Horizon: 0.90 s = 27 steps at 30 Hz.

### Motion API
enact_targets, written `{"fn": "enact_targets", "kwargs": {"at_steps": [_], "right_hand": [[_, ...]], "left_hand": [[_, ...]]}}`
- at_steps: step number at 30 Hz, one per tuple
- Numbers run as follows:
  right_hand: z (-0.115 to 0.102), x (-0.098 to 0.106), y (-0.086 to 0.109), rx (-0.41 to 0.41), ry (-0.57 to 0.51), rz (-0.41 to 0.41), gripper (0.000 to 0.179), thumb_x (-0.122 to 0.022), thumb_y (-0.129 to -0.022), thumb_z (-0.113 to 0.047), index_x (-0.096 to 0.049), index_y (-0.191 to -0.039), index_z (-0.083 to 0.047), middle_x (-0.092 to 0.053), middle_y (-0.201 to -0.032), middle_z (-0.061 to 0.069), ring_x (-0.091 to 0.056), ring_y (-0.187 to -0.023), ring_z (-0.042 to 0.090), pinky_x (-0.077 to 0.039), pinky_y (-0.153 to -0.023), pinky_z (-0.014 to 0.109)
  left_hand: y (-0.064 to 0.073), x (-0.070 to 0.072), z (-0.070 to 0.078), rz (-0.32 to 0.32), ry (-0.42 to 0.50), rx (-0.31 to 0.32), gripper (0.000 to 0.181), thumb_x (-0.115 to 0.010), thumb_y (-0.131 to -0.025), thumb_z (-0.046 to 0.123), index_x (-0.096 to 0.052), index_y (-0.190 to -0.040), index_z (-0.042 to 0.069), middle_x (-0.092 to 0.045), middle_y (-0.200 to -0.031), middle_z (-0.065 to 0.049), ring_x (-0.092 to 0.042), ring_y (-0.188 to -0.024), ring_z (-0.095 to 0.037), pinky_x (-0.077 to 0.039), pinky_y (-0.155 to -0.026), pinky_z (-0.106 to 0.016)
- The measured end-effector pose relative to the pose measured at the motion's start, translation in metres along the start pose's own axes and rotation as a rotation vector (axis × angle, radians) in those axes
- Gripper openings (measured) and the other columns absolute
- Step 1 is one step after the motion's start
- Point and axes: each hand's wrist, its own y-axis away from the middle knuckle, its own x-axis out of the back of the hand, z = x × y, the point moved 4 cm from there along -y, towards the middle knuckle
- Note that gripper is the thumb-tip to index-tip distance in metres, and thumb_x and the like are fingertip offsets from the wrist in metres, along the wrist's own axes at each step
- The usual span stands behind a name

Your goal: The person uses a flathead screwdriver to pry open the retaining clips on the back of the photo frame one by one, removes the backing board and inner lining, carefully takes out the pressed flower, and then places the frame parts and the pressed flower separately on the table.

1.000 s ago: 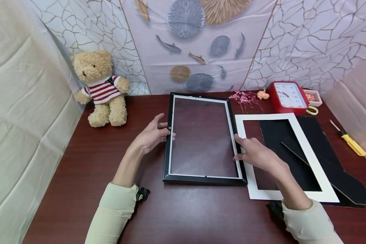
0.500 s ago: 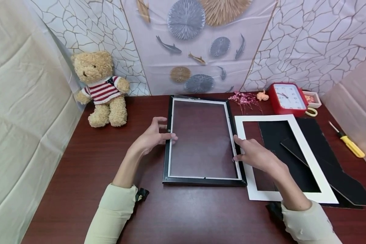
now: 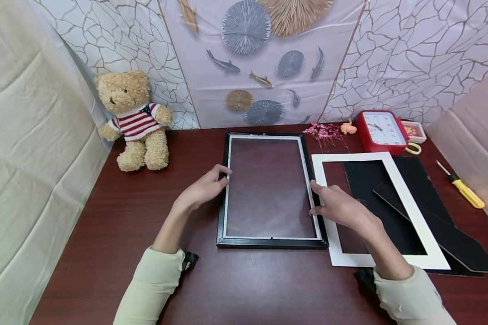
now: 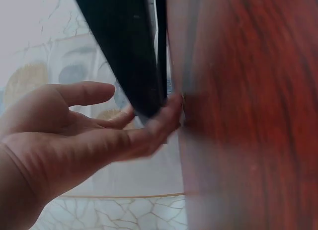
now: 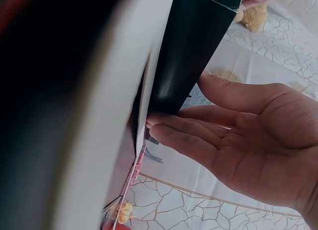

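A black picture frame (image 3: pixel 272 243) with a white inner border and a see-through pane (image 3: pixel 268 189) lies in the middle of the dark red table. My left hand (image 3: pixel 205 187) is at its left side, fingertips at the edge. In the left wrist view the fingers (image 4: pixel 149 135) are blurred near the frame's rim, and the thumb stays apart from it. At the opposite side, my right hand (image 3: pixel 343 205) grips the frame's right edge, thumb on one face and fingers (image 5: pixel 184 138) at the other.
Right of the frame, a white mat (image 3: pixel 351 260) overlaps a black backing board (image 3: pixel 419 180) with a stand flap. A yellow screwdriver (image 3: pixel 465 189) lies at far right. Behind stand a red clock (image 3: pixel 382 131) and pink dried flowers (image 3: pixel 327 133); a teddy bear (image 3: pixel 134 122) sits back left.
The frame's far edge has come down slightly toward me. My left hand's fingers have shifted from reaching over the left rim to lying at its edge. My right hand keeps its place.
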Motion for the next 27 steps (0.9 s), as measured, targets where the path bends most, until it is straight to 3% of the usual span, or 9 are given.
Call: {"fn": "enact_targets", "kwargs": {"at_steps": [4, 8, 17, 21, 24, 27], "right_hand": [[-0.002, 0.000, -0.003, 0.000, 0.006, -0.005, 0.079, -0.083, -0.097, -0.005, -0.040, -0.160, 0.017, -0.050, -0.155, 0.043, -0.065, -0.129, 0.041, -0.057, -0.095, 0.052], [-0.004, 0.000, -0.004, 0.025, 0.017, 0.005, 0.071, -0.083, -0.096, -0.004, -0.047, -0.154, 0.015, -0.059, -0.147, 0.042, -0.068, -0.120, 0.038, -0.058, -0.091, 0.051], [0.008, -0.005, -0.004, 0.073, 0.035, 0.049, 0.071, -0.085, -0.094, -0.003, -0.048, -0.151, 0.017, -0.062, -0.141, 0.043, -0.069, -0.126, 0.048, -0.060, -0.096, 0.058], [0.030, -0.019, -0.018, 0.099, 0.055, 0.071, 0.071, -0.087, -0.094, -0.008, -0.050, -0.151, 0.014, -0.066, -0.137, 0.040, -0.072, -0.121, 0.045, -0.060, -0.092, 0.057], [0.048, -0.030, -0.030, 0.106, 0.060, 0.078, 0.068, -0.088, -0.094, -0.011, -0.051, -0.148, 0.010, -0.073, -0.125, 0.033, -0.074, -0.107, 0.037, -0.060, -0.083, 0.050], [0.052, -0.032, -0.034, 0.114, 0.040, 0.076, 0.063, -0.088, -0.094, -0.012, -0.053, -0.143, 0.007, -0.075, -0.113, 0.027, -0.072, -0.096, 0.029, -0.057, -0.076, 0.045]], "left_hand": [[0.004, -0.001, 0.001, -0.010, -0.074, 0.051, 0.045, -0.044, -0.117, 0.020, -0.039, -0.158, 0.004, -0.036, -0.170, -0.027, -0.031, -0.160, -0.037, -0.030, -0.129, -0.058], [0.007, 0.001, 0.002, -0.019, -0.100, 0.065, 0.046, -0.045, -0.117, 0.022, -0.038, -0.159, 0.004, -0.032, -0.172, -0.028, -0.020, -0.166, -0.039, -0.025, -0.132, -0.061], [0.003, 0.000, 0.003, -0.043, -0.116, 0.046, 0.047, -0.050, -0.116, 0.022, -0.042, -0.159, 0.004, -0.035, -0.172, -0.027, -0.018, -0.167, -0.040, -0.023, -0.133, -0.060], [0.004, -0.001, 0.001, -0.046, -0.123, 0.062, 0.048, -0.050, -0.117, 0.023, -0.040, -0.160, 0.005, -0.030, -0.174, -0.027, -0.015, -0.168, -0.040, -0.021, -0.133, -0.062], [0.005, -0.001, 0.001, -0.039, -0.115, 0.066, 0.048, -0.050, -0.116, 0.023, -0.040, -0.160, 0.005, -0.030, -0.172, -0.029, -0.018, -0.165, -0.040, -0.024, -0.131, -0.062], [0.005, 0.000, 0.001, -0.031, -0.115, 0.069, 0.048, -0.050, -0.116, 0.023, -0.040, -0.160, 0.006, -0.030, -0.169, -0.030, -0.022, -0.162, -0.041, -0.026, -0.130, -0.062]]}}
